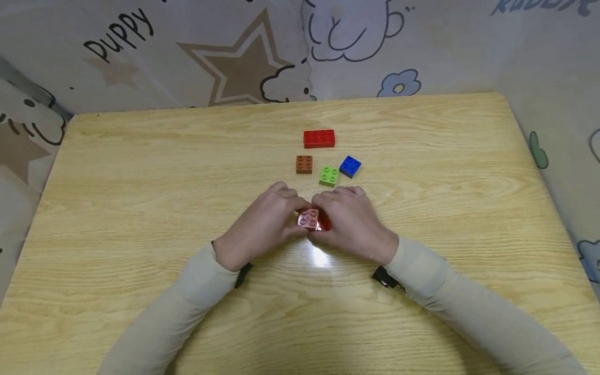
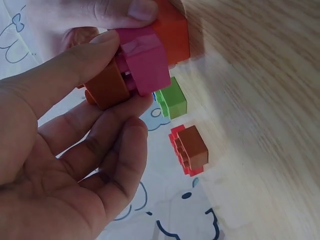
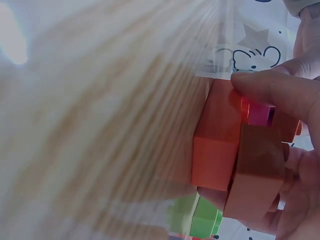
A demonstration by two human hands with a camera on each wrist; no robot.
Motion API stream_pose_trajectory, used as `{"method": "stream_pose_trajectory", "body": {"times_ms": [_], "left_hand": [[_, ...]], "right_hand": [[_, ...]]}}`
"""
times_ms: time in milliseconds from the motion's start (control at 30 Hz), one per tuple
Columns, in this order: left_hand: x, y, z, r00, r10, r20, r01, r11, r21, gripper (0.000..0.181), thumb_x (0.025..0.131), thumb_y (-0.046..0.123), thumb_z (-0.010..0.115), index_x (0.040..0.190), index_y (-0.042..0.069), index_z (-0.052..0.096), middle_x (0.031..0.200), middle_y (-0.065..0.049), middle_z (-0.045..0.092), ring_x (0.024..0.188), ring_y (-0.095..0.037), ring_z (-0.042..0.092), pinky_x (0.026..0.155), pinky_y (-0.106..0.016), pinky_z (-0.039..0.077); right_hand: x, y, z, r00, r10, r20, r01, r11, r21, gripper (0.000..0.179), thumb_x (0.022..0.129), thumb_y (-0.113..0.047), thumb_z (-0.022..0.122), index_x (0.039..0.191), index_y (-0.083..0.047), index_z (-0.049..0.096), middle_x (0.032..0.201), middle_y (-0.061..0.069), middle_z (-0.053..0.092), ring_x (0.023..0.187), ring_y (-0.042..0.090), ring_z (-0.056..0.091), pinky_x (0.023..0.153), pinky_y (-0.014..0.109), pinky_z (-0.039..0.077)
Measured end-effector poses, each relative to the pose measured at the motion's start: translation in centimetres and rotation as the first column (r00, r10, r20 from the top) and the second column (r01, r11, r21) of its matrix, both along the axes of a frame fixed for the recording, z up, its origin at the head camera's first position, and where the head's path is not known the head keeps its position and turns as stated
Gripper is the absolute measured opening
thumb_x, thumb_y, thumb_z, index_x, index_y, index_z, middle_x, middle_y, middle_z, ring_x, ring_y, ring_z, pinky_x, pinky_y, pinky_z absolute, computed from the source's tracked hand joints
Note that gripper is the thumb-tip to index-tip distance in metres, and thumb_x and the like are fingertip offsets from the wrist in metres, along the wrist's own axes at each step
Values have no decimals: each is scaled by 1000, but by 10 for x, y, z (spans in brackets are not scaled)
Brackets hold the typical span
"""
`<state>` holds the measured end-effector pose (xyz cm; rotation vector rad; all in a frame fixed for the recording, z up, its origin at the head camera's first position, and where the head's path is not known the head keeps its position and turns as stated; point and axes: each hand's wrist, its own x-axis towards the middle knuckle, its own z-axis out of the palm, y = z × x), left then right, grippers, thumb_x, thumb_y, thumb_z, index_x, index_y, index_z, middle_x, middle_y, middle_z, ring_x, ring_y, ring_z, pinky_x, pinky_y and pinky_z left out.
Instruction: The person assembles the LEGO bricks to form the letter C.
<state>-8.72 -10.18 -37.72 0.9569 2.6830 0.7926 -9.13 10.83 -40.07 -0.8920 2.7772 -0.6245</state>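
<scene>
Both hands meet over the middle of the table around a small cluster of toy building bricks. My left hand (image 1: pixel 264 221) pinches a brown brick (image 2: pixel 107 86) and a magenta brick (image 2: pixel 146 60), with a narrow gap showing between the two. My right hand (image 1: pixel 349 221) grips an orange-red brick (image 3: pixel 216 137), its thumb along the side. In the right wrist view another brown brick (image 3: pixel 257 167) sits against the orange-red one. The magenta brick overlaps the orange-red brick in the left wrist view. Fingers hide parts of the cluster.
Beyond the hands lie a lime green brick (image 1: pixel 329 176), a blue brick (image 1: pixel 350 166), a loose brown brick (image 1: pixel 304 164) and a longer red brick (image 1: pixel 319 138). The wooden table (image 1: pixel 140 208) meets patterned walls at its back and sides.
</scene>
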Motion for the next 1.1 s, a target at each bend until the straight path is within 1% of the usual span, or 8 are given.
{"method": "stream_pose_trajectory", "body": {"times_ms": [167,300,433,600,667,867,967,1100], "left_hand": [[-1,-2,0,1000,-2,5,2,1000,30,41,86,13,95,121,-1,79,112,-10,77,107,-26,62,96,-40,53],[-1,0,2,1000,-14,-5,13,1000,-15,40,88,15,94,122,0,80,109,-8,75,104,-25,58,92,-38,52],[-3,2,4,999,-43,-8,43,997,-68,36,91,17,92,122,1,81,99,-5,69,99,-24,53,87,-36,49],[-7,2,4,998,-62,17,63,995,-77,31,93,16,90,119,0,81,93,-5,63,96,-24,50,84,-35,45],[-8,3,5,998,-62,22,63,995,-79,30,93,14,90,118,0,82,92,-5,63,96,-24,50,84,-35,45],[-8,6,6,999,-48,27,50,994,-101,34,92,16,91,122,1,82,98,-4,69,97,-23,51,85,-35,46],[-8,7,7,999,-52,6,52,992,-119,36,92,21,92,121,1,83,99,-4,70,96,-22,52,85,-36,46],[-8,7,7,997,-65,-29,61,989,-133,35,91,26,92,117,3,84,97,-4,70,95,-23,52,85,-36,46]], "right_hand": [[-1,1,1,1000,1,13,-1,1000,8,34,86,-36,93,98,-16,70,98,1,75,90,25,63,104,62,41],[-2,2,1,1000,6,23,-6,1000,20,34,87,-36,93,101,-14,71,102,3,76,95,28,64,107,64,39],[-2,0,1,999,6,41,-7,1000,26,36,88,-35,93,104,-11,72,104,5,75,99,29,64,108,62,40],[0,-1,2,999,2,41,-4,999,46,40,87,-36,93,107,-8,73,102,5,73,101,30,64,109,60,41],[0,0,2,999,4,48,-7,999,50,44,87,-38,93,111,-6,73,105,7,73,103,30,64,109,60,41],[3,6,6,997,-20,73,24,998,-51,58,85,-42,95,125,-5,74,119,8,75,111,29,69,103,56,50],[5,9,8,999,-20,32,24,993,-114,50,86,-38,96,118,-5,76,110,5,76,103,26,71,94,53,54],[5,10,8,999,11,-36,-16,989,-145,37,87,-29,95,108,-5,76,101,5,76,93,24,71,87,50,57]]}}
